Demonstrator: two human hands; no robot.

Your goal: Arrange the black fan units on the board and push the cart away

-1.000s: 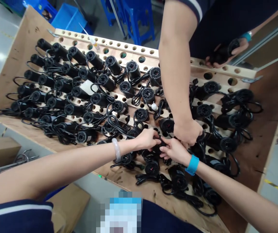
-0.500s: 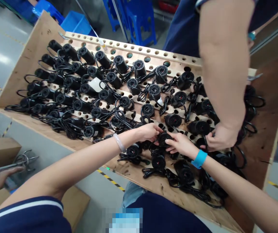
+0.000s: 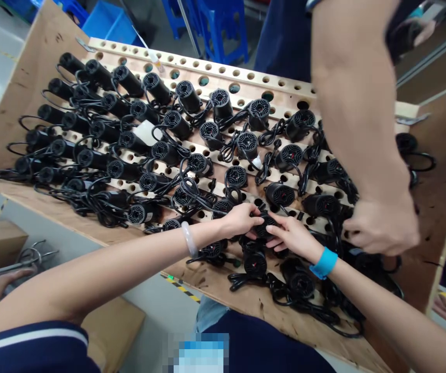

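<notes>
Where cords crowd the wooden rack [image 3: 246, 77], left hand [image 3: 241, 219], right hand [image 3: 293, 237], fingers of both gripping 1 black motor [image 3: 264, 226]

Dozens of black motors [image 3: 237, 176], one wooden rack [image 3: 246, 79], two blue wristbands [image 3: 324, 263].

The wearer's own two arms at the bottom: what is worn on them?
Both arms are bare from short dark navy sleeves; the left sleeve has a white stripe near its hem. The left hand has a pale, translucent bangle at the wrist. The right hand has a bright blue wristband. No gloves are visible.
</notes>
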